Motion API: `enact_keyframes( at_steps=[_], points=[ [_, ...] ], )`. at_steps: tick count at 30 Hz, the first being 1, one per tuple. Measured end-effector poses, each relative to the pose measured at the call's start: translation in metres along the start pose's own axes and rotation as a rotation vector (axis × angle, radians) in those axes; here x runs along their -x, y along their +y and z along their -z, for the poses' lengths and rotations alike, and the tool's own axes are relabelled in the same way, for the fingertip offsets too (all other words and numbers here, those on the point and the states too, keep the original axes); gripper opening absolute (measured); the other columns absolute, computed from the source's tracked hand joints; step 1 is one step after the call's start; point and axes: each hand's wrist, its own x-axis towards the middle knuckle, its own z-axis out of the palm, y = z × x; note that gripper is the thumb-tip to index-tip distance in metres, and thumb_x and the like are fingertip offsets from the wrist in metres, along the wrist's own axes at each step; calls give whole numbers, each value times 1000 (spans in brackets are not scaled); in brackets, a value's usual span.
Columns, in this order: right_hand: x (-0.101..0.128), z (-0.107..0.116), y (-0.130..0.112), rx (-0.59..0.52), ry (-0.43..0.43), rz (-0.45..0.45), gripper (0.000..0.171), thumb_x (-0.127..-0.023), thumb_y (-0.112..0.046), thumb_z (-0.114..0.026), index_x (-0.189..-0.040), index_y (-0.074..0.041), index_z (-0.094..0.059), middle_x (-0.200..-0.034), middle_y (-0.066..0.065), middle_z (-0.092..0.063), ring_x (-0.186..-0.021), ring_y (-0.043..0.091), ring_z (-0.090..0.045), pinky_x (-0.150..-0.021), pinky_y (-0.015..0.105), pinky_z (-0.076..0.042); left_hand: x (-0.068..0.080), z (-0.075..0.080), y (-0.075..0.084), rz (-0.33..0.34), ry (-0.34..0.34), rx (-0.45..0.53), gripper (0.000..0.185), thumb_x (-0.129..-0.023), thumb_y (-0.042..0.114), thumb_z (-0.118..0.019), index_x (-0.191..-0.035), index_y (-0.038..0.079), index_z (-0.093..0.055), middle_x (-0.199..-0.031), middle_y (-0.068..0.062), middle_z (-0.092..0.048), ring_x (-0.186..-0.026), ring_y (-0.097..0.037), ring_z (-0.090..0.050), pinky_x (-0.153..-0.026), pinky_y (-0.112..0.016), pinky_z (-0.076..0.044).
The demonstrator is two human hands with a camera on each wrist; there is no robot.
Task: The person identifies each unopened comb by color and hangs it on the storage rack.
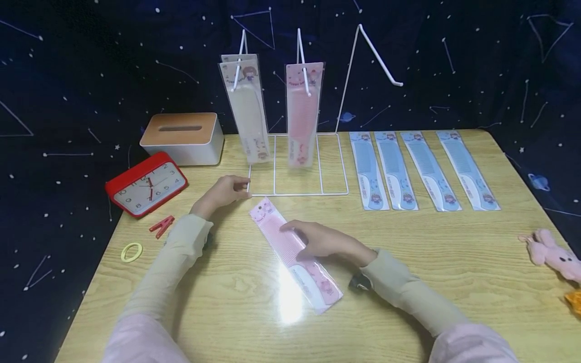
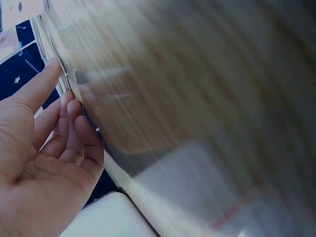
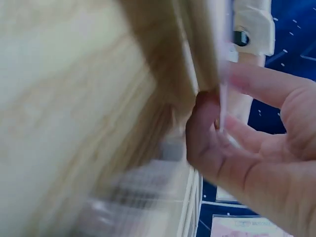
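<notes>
- Your right hand lies over the middle of the pink plastic comb in its clear flat packet; in the right wrist view the thumb and fingers pinch the packet's thin edge.
- The packet lies slantwise on the table in front of you, its printed header end pointing toward the wire rack and its other end toward you, right of your left forearm.
- Your left hand rests further out at the near left corner of the white wire display rack. The left wrist view shows its fingers straight and relaxed, with the palm bare. Their tips are at a thin white edge; whether they truly press it you cannot tell, since that view is blurred.
- On the rack's hooks hang a packaged white comb and, beside it, a packaged pink comb; the third hook to the right is bare.
- Right of the rack, four packaged blue combs lie side by side in a row.
- The surface is a light wooden table with glare near your side.
- At the left stand a white tissue box with a wooden lid, a red square clock, a red clothes peg and a yellow hair tie.
- A pink plush toy lies at the right edge.
- Behind hangs a dark blue starry cloth.
</notes>
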Motion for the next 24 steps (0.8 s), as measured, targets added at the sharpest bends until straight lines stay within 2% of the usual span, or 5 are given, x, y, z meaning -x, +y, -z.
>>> enact_keyframes(
  at_steps=[3, 6, 10, 18, 24],
  points=[
    [9, 6, 0, -91, -6, -6, 70, -75, 3, -70, -138, -15, -45, -123, 17, -54, -97, 24, -58, -77, 33, -53, 1, 0, 0, -2, 1, -2, 52, -88, 12, -67, -134, -5, -49, -120, -21, -60, -111, -31, -56, -96, -41, -46],
    [18, 14, -2, -178, 54, 23, 71, -77, 5, -69, -140, -14, -42, -124, 16, -52, -103, 27, -58, -82, 34, -53, 0, -1, 0, -12, 4, -6, 51, -88, 11, -67, -133, -6, -49, -119, -21, -60, -110, -31, -56, -96, -41, -46],
    [29, 29, -12, -255, 225, 132, 73, -77, 9, -68, -142, -10, -39, -128, 16, -47, -106, 28, -56, -84, 34, -53, 0, -1, -1, -15, 2, -7, 51, -88, 10, -67, -133, -6, -49, -119, -21, -60, -111, -32, -56, -97, -41, -45],
    [46, 58, -40, -400, 552, 465, 73, -72, 25, -62, -137, 8, -33, -120, 25, -46, -97, 13, -58, -79, 27, -56, 1, 0, 0, -2, -7, -9, 52, -89, 11, -66, -134, -5, -49, -122, -21, -59, -114, -32, -55, -99, -42, -44],
    [47, 70, -48, -441, 668, 469, 73, -73, 27, -60, -138, 8, -32, -127, 20, -45, -104, 13, -56, -81, 25, -54, 1, 0, 1, 0, -12, 1, 53, -89, 12, -67, -134, -6, -48, -122, -21, -59, -114, -32, -55, -99, -41, -45]
  ],
)
